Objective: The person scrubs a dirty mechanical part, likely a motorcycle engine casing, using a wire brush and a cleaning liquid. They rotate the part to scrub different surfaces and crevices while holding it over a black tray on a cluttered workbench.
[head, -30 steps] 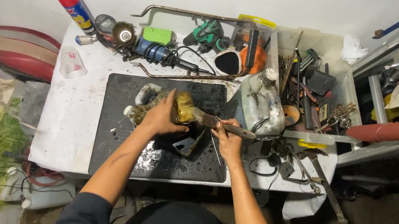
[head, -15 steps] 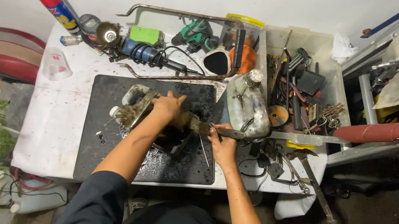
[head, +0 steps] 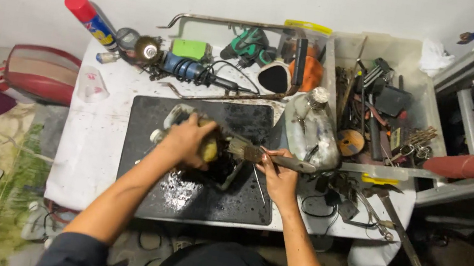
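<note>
Engine part (head: 209, 151), a grimy metal casting with yellowish patches, sits at the centre of the frame on a black mat (head: 176, 205) laid over the white-covered surface (head: 90, 149).

Head view: the left hand (head: 186, 139) is closed over the top of the part, fingers wrapped round it and pressing it down onto the mat. The right hand (head: 279, 177) is closed round the handle of a brush (head: 259, 154), whose head meets the part's right side. The mat is wet and speckled around the part, most heavily just below it.

Judgement: the hold looks sound, but the wet mat could let the part slide, so firm downward pressure from the left hand is advisable. Short strokes directed away from the left hand's fingers would keep spatter and bristles clear of them. Turning the part to expose hidden faces is better than reaching the brush underneath.

Surroundings: a clear plastic bottle (head: 311, 128) lies just right of the mat, close to the brush and liable to be knocked. A red-capped spray can (head: 90, 18) stands at upper left. A bin of tools (head: 379, 104) occupies the upper right, well apart from the work.
</note>
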